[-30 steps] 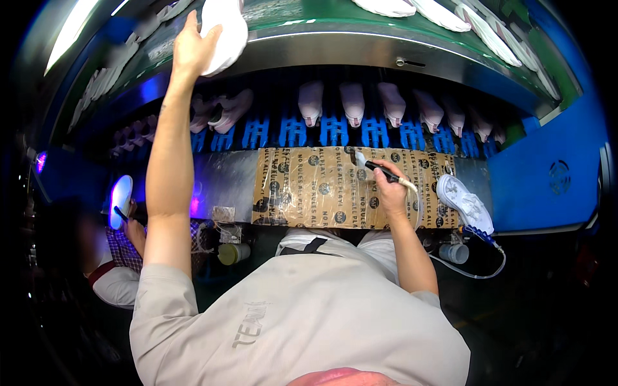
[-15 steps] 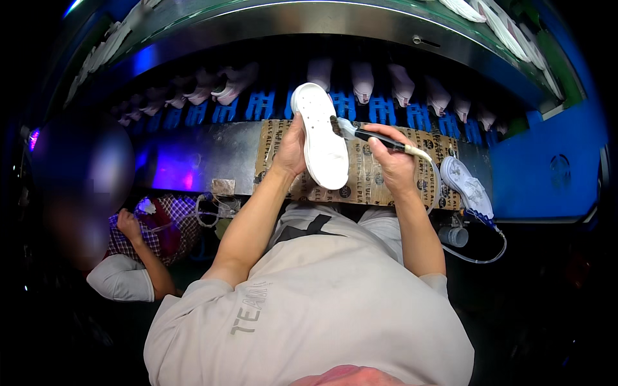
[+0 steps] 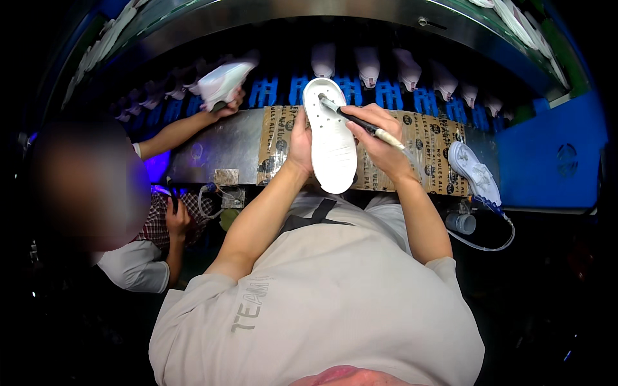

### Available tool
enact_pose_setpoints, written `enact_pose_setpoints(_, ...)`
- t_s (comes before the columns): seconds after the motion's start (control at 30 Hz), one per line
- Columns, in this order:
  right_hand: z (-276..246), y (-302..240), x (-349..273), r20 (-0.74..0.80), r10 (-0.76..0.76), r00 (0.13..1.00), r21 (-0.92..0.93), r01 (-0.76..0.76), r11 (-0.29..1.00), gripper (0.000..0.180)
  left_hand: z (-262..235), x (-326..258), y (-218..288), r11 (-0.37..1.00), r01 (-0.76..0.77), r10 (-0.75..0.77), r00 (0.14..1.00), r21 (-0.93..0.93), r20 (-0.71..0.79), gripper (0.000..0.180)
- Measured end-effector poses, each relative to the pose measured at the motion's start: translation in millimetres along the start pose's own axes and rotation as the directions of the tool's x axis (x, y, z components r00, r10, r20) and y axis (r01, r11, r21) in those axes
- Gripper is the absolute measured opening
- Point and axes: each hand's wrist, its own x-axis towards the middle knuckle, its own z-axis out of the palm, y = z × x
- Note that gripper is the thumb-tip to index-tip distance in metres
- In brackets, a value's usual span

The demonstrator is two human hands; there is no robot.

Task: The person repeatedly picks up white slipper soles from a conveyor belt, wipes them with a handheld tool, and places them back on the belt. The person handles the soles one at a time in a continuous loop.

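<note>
My left hand [image 3: 300, 138] grips a white shoe sole [image 3: 330, 138] by its left edge and holds it upright above the patterned brown work surface [image 3: 428, 138]. A thin brush with a dark stem and pale handle [image 3: 364, 122] is pinched in my right hand [image 3: 380, 138], and its tip touches the top of the sole. Both hands are close together in front of my chest.
A row of white shoes on blue holders [image 3: 386, 71] runs along the conveyor behind. A white shoe [image 3: 475, 172] lies at the right of the surface. At the left a co-worker's hand [image 3: 222, 106] holds another white shoe [image 3: 222, 80]. A cable [image 3: 483, 241] hangs at the right.
My left hand brought the white sole down from the upper shelf to in front of me. My right hand moved the brush over to the sole's top.
</note>
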Motion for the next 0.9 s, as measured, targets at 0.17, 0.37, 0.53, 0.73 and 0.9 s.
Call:
enact_pose_setpoints(0.17, -5.2, -13.0, -6.5, 0.277, -0.225, 0.934, 0.103, 0.204, 0.974, 0.027, -5.4, 8.7, 4.0, 0.997, -0.074, 0.074, 0.993, -0.002, 0.089, 0.070)
enact_pose_setpoints(0.37, -5.5, -24.1, -9.4, 0.237, -0.340, 0.910, -0.170, 0.383, 0.908, 0.029, 22.7, 14.4, 10.1, 0.993, -0.062, 0.074, 0.990, -0.097, 0.121, 0.073)
enact_pose_setpoints(0.53, -3.0, -30.5, -14.7, 0.037, -0.219, 0.975, -0.171, 0.222, 0.960, 0.030, 33.2, 18.2, 23.1, 0.994, -0.085, 0.099, 0.963, -0.063, 0.252, 0.075)
enact_pose_setpoints(0.73, -10.6, -48.8, -22.3, 0.302, -0.274, 0.913, 0.213, 0.215, 0.953, 0.028, 47.6, 17.5, 42.3, 0.987, -0.149, 0.141, 0.981, 0.056, 0.133, 0.079)
enact_pose_setpoints(0.9, -16.0, -53.3, -23.7, 0.350, -0.241, 0.905, 0.113, 0.215, 0.970, 0.026, 58.3, 26.2, 66.4, 0.978, -0.171, 0.127, 0.943, 0.121, 0.306, 0.084)
